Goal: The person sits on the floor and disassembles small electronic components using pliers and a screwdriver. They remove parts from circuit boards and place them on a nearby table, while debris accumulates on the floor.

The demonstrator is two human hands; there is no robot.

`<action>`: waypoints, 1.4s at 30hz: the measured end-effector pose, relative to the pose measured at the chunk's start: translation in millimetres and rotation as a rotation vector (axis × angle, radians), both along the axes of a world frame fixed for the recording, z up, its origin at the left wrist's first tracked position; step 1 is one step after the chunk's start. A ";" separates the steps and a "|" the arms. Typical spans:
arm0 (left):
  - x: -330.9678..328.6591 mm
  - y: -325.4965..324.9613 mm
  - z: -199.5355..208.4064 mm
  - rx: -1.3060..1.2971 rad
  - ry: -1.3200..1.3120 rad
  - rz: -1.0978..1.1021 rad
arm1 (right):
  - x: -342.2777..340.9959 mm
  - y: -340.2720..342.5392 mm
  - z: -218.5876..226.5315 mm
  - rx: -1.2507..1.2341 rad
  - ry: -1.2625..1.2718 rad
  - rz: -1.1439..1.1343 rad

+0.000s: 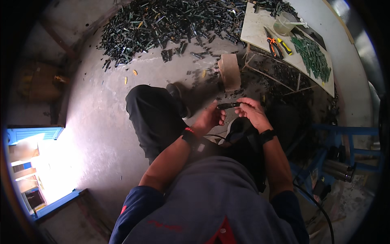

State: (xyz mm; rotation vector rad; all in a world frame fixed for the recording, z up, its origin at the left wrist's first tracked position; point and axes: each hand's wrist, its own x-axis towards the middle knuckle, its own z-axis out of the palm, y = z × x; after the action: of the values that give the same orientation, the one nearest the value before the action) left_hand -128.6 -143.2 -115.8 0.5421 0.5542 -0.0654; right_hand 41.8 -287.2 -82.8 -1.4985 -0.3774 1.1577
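Observation:
A short, dark, narrow strip [228, 105] is held level between my two hands, above the gap between my knees. My left hand [208, 118] has its fingers curled and pinches the strip's left end. At the other end, the thumb and fingers of my right hand [254, 114] close on the strip. Its exact kind is too small to make out. Both wrists wear black bands, and a red bracelet shows on the left one. Just beyond my hands a brown cardboard piece [230, 72] stands on the floor.
A large heap of dark strips [174, 24] covers the far floor. On a low table [260, 24] at right lie orange-handled pliers [274, 44], a yellow-handled tool [285, 46], a clear plastic cup [283, 25] and green strips [312, 59]. A blue metal frame [345, 131] stands at my right.

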 end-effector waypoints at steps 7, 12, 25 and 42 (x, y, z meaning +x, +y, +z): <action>0.3 -0.7 -6.6 -0.029 -0.050 -0.030 | -1.3 2.6 6.0 0.046 -0.077 -0.058; -0.8 -2.7 -9.1 -0.046 -0.023 -0.060 | -5.4 5.7 11.1 0.103 -0.073 -0.125; 4.1 -8.1 -16.8 -0.162 -0.102 -0.125 | -12.7 12.4 8.6 0.068 0.006 -0.268; 4.6 -10.7 -15.9 -0.240 -0.091 -0.066 | -36.5 15.1 12.9 0.096 -0.006 -0.234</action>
State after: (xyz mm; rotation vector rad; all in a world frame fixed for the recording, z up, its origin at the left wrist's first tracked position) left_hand -124.0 -154.0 -131.7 0.3272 0.4323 -0.1667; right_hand 5.3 -272.1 -69.9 -1.4207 -0.2509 0.9378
